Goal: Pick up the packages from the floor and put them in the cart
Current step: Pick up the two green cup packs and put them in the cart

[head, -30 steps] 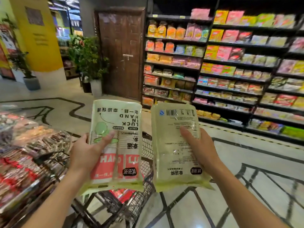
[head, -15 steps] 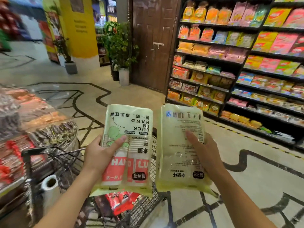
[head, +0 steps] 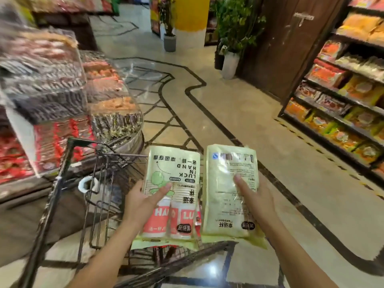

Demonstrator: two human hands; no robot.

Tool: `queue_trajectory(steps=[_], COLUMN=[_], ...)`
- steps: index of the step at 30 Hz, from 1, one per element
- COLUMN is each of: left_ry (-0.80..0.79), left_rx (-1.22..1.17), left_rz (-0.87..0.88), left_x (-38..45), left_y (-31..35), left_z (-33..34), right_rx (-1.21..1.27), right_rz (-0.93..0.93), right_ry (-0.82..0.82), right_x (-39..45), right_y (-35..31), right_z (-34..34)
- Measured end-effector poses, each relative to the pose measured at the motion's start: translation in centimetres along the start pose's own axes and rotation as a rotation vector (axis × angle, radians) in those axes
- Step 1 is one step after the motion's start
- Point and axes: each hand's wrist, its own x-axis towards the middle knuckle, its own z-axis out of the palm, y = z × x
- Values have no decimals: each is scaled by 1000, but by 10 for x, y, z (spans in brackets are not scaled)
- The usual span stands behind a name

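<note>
You've got both arms stretched forward over the shopping cart (head: 68, 196), one pack in each hand. Your left hand (head: 141, 202) grips the paper cup pack with the pink cups (head: 174, 196) by its left edge, thumb laid flat across the front, the other fingers hidden behind it. Your right hand (head: 254, 201) clamps the second cup pack, barcode side up (head: 226, 196), thumb on top, fingers wrapped under its right edge. Both packs are upside down to you, side by side, nearly touching, held above the cart's near end. A snack shelf (head: 340, 104) runs along your right.
</note>
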Motion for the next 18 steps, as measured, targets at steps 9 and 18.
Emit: queue_trajectory(steps=[9,18], left_ry=[156,277], left_rx=[6,28], left_rz=[-252,-474], left_x=[68,86], left_y=[-85,-168], left_z=[18,45], right_rx=[-84,-295], right_rz=[160,258], right_ry=[-131,-231], right_x=[74,104], right_y=[58,146], right_z=[65,109])
